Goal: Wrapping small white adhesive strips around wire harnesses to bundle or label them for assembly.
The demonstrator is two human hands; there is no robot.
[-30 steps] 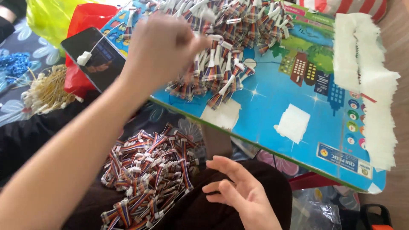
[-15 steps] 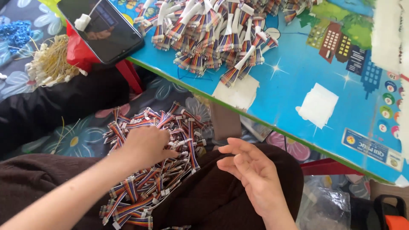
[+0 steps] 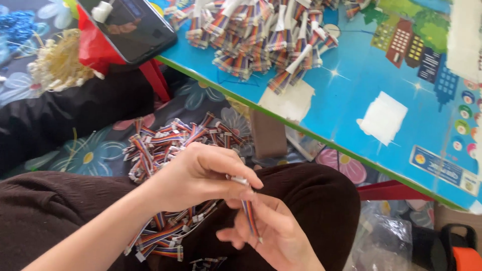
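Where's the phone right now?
In the head view, the black phone lies at top left, on the blue table's corner, beside the ribbon-cable pile.

rainbow-striped ribbon cable [image 3: 250,217], blue cartoon-print table [image 3: 351,75], brown trousers [image 3: 311,200]

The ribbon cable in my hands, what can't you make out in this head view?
- Ribbon cable: its top connector is mostly covered by the left hand; pin count too small to tell.
- Right hand: the wrist is cut off by the bottom edge.
- Lap pile of cables: its lower part is hidden behind the left forearm.
- Phone: cut off by the top edge.
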